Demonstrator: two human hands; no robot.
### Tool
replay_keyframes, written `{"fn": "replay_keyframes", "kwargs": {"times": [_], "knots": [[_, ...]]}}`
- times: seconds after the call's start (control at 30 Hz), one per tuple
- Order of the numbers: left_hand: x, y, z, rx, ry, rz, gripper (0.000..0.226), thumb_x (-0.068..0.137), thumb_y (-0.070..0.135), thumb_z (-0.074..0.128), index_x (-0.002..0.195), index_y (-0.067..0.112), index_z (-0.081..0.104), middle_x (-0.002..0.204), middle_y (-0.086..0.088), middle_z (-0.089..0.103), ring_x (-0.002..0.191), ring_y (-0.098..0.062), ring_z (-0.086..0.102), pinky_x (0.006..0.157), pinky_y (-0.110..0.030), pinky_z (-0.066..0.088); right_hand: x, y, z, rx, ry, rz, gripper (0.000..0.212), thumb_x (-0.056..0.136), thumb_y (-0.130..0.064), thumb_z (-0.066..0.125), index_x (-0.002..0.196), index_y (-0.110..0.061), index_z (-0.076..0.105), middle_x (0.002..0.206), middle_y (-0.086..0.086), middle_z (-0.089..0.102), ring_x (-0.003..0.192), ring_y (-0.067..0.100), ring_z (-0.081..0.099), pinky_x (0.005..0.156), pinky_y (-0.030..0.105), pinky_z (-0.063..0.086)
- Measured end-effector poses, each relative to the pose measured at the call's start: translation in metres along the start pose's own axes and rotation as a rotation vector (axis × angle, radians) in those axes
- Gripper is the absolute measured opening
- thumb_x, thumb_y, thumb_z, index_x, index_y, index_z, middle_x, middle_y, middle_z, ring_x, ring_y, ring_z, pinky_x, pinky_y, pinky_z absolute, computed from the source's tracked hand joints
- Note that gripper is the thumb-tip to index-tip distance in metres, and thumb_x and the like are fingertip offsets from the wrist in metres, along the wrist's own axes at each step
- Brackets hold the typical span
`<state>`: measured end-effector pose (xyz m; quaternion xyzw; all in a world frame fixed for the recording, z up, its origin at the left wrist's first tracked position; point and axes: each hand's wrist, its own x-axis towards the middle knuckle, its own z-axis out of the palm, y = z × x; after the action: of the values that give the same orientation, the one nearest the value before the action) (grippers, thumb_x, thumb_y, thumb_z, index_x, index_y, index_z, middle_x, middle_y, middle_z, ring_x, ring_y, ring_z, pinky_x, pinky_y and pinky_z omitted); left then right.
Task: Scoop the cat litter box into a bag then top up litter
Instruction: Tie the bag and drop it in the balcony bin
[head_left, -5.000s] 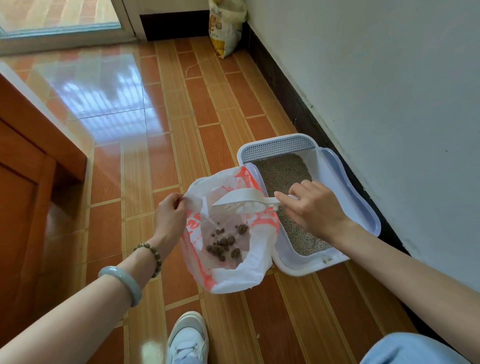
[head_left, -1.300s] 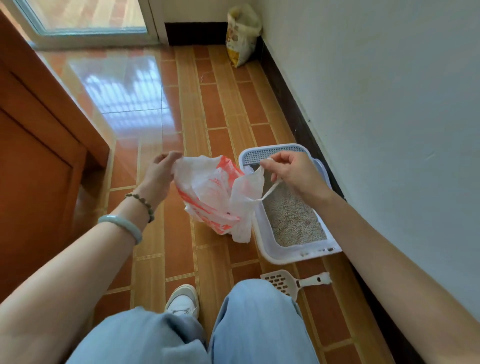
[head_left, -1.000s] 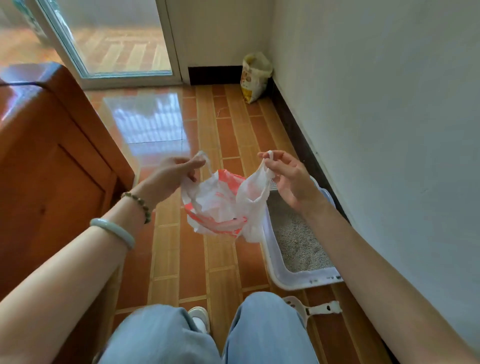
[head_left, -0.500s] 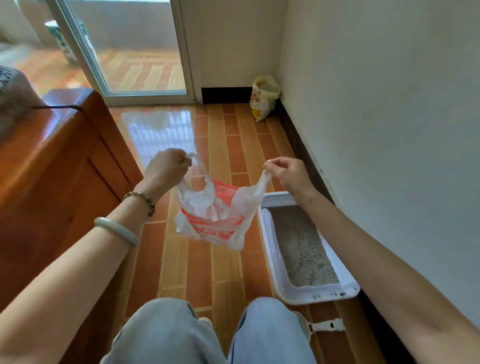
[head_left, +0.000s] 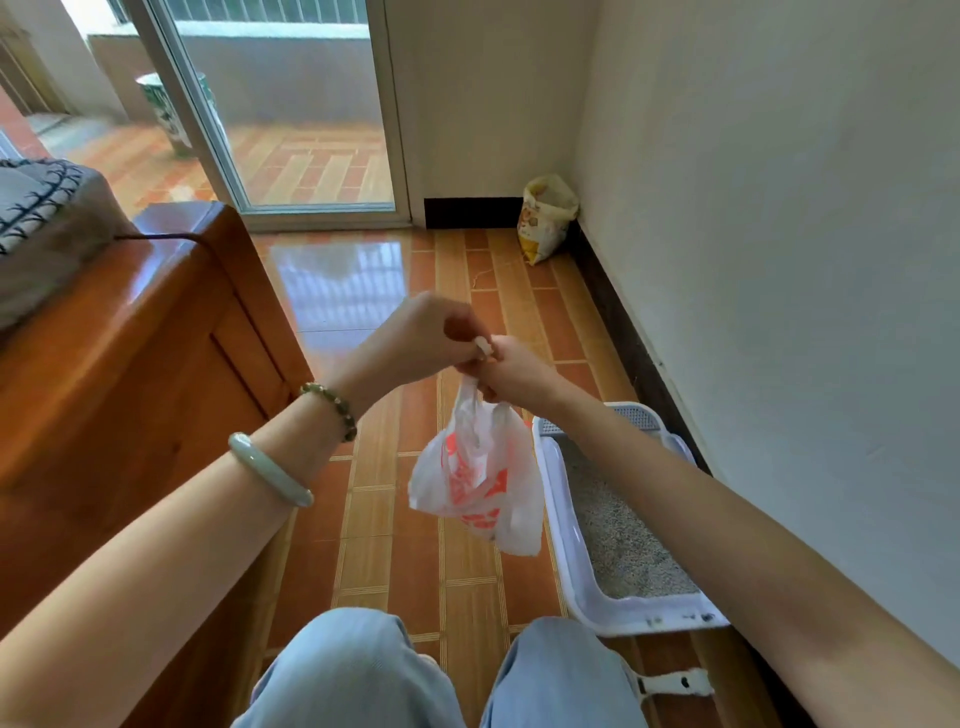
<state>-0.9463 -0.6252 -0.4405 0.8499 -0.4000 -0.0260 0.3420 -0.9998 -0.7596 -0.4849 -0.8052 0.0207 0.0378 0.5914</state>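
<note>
At far left, wooden cabinet (head_left: 130, 389): glossy orange-brown; a grey patterned cushion (head_left: 41, 208) lies on its top.
Sliding glass door (head_left: 291, 104): at the far end of the tiled floor (head_left: 374, 519), with a balcony behind the glass.
Litter box (head_left: 582, 587): white tray on the floor along the right wall, with a perforated step at its far end; grey litter (head_left: 618, 530) covers its bottom.
Plastic bag (head_left: 478, 478): white with red print, hanging in the air from both hands, its top gathered to a narrow neck; it hangs just left of the litter box and clear of the floor.
Litter sack (head_left: 548, 218): yellow and white, standing in the far corner against the wall, well apart from the litter box.
Left hand (head_left: 415, 338): fingers curled, pinching a white end of the bag's top; it touches the other hand.
Right hand (head_left: 519, 371): closed round the bag's neck, directly above the hanging bag.
Scoop (head_left: 675, 682): only its white handle shows, on the floor just near of the litter box, beside the person's right knee.
Bangle (head_left: 270, 470): pale green, on the left forearm.
Bead bracelet (head_left: 332, 402): on the left wrist, nearer the hand.
</note>
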Motion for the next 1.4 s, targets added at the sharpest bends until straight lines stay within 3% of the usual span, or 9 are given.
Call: {"fn": "replay_keyframes", "kwargs": {"times": [0.3,0.53,0.67,0.77,0.83,0.93,1.07,1.23,1.4], "knots": [[-0.015,-0.025,0.016,-0.045,0.065,-0.032,0.012,0.076,0.02,0.077,0.087,0.014,0.075,0.076,0.004,0.072,0.07,-0.006,0.068,0.068,-0.022,0.056,-0.01,-0.001,-0.024,0.346,-0.161,0.137,0.028,0.099,-0.018,0.043,0.088,0.002,0.058,0.074,0.009,0.061,0.056,0.011,0.056,0.054,0.02,0.048],[-0.02,-0.021,0.019,0.061,0.261,0.257,0.009,0.081,0.014,0.073,0.085,0.006,0.072,0.075,-0.003,0.071,0.066,-0.016,0.067,0.065,-0.033,0.058,-0.02,-0.005,-0.041,0.476,-0.007,0.14,0.014,0.088,-0.009,0.06,0.092,0.004,0.064,0.083,0.016,0.068,0.067,0.018,0.068,0.059,0.022,0.056],[-0.019,-0.022,0.023,-0.315,0.109,0.067,0.037,0.067,0.024,0.079,0.095,0.01,0.06,0.091,0.002,0.066,0.082,-0.008,0.066,0.074,-0.023,0.056,-0.022,-0.014,-0.042,0.329,-0.03,0.146,0.02,0.089,-0.012,0.058,0.094,0.007,0.061,0.076,0.012,0.066,0.061,0.015,0.065,0.06,0.021,0.056],[-0.016,-0.023,0.034,-0.345,-0.059,0.011,0.058,0.062,0.018,0.084,0.111,0.016,0.054,0.105,0.003,0.063,0.095,-0.008,0.064,0.083,-0.028,0.056,-0.022,-0.021,-0.042,0.251,-0.059,0.152,0.028,0.089,-0.013,0.057,0.1,0.013,0.059,0.081,0.018,0.064,0.065,0.019,0.065,0.064,0.025,0.057],[-0.015,-0.021,0.041,-0.438,-0.133,-0.005,0.048,0.071,0.007,0.079,0.113,0.015,0.057,0.102,-0.002,0.068,0.093,-0.012,0.068,0.08,-0.029,0.057,-0.024,-0.024,-0.045,0.085,-0.07,0.117,0.031,0.086,-0.016,0.064,0.097,0.012,0.062,0.088,0.024,0.066,0.076,0.025,0.067,0.075,0.033,0.056],[-0.013,-0.015,0.042,-0.525,-0.175,-0.032,0.034,0.081,0.004,0.069,0.11,0.019,0.058,0.083,-0.004,0.071,0.076,-0.011,0.069,0.072,-0.025,0.056,-0.036,-0.028,-0.047,-0.308,-0.018,0.029,0.019,0.078,-0.011,0.074,0.09,0.003,0.071,0.076,0.006,0.067,0.066,0.005,0.065,0.062,0.013,0.049],[-0.008,-0.014,0.035,-0.555,-0.169,-0.1,0.029,0.083,0.003,0.067,0.111,0.008,0.061,0.08,-0.005,0.071,0.076,-0.016,0.069,0.078,-0.032,0.057,-0.044,-0.017,-0.05,-0.833,0.287,-0.261,0.002,0.08,-0.003,0.069,0.081,-0.001,0.068,0.074,-0.001,0.057,0.062,0.005,0.048,0.056,0.01,0.033],[-0.006,-0.006,0.039,-0.283,-0.13,-0.076,0.01,0.085,0.011,0.067,0.084,0.005,0.074,0.076,0.0,0.073,0.073,-0.014,0.07,0.079,-0.034,0.057,-0.039,0.0,-0.046,-0.791,0.307,-0.319,0.018,0.085,-0.008,0.065,0.07,0.001,0.068,0.064,0.011,0.064,0.052,0.009,0.05,0.049,0.016,0.038],[-0.001,-0.008,0.042,-0.244,-0.089,-0.104,0.022,0.092,0.02,0.059,0.09,0.004,0.073,0.085,-0.008,0.073,0.079,-0.02,0.07,0.078,-0.039,0.058,-0.036,-0.004,-0.046,-0.363,0.238,-0.075,0.04,0.099,-0.033,0.041,0.07,-0.014,0.06,0.063,0.002,0.061,0.056,0.012,0.061,0.06,0.022,0.051]]}}
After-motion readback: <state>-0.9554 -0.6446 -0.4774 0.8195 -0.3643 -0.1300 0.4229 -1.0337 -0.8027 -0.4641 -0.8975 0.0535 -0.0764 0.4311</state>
